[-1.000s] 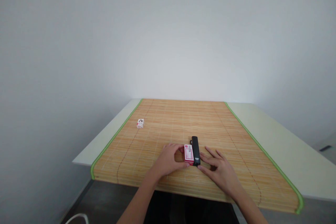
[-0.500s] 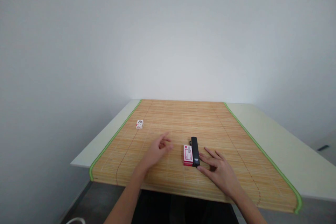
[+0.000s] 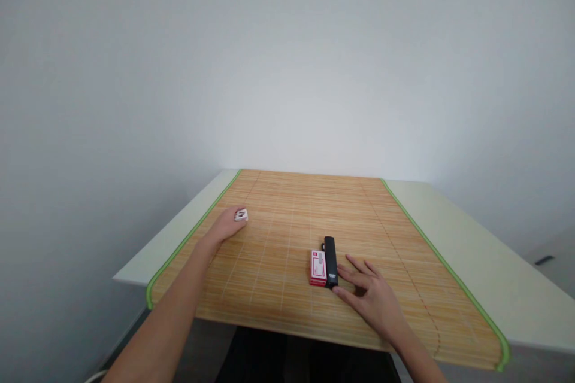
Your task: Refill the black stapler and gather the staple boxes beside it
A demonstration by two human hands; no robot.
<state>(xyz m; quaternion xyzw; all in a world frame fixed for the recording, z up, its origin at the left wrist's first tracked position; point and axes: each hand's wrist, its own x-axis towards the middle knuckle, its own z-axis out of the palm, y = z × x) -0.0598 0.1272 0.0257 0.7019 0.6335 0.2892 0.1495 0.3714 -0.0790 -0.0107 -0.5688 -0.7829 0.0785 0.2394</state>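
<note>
My left hand (image 3: 226, 225) reaches to the left part of the mat, its fingers and thumb closed around a small white box (image 3: 241, 215) with a dark picture on top. Part of that box is covered by the fingers. My right hand (image 3: 375, 305) rests with fingers spread at the right side of a black stapler (image 3: 331, 260); thumb and fingertips are at or against its edge, not wrapped round it. Directly left of the stapler, side by side with it, lies a red-and-white box (image 3: 318, 266), which seems to be stacked on another.
A bamboo mat (image 3: 287, 197) with green edging covers the middle of a white table (image 3: 453, 221). Pale walls (image 3: 296, 72) stand behind and to the left. My legs show below the near edge.
My left hand has moved forward and left from the middle of the mat and closed on the small white box. My right hand stays beside the stapler. The view has shifted slightly.
</note>
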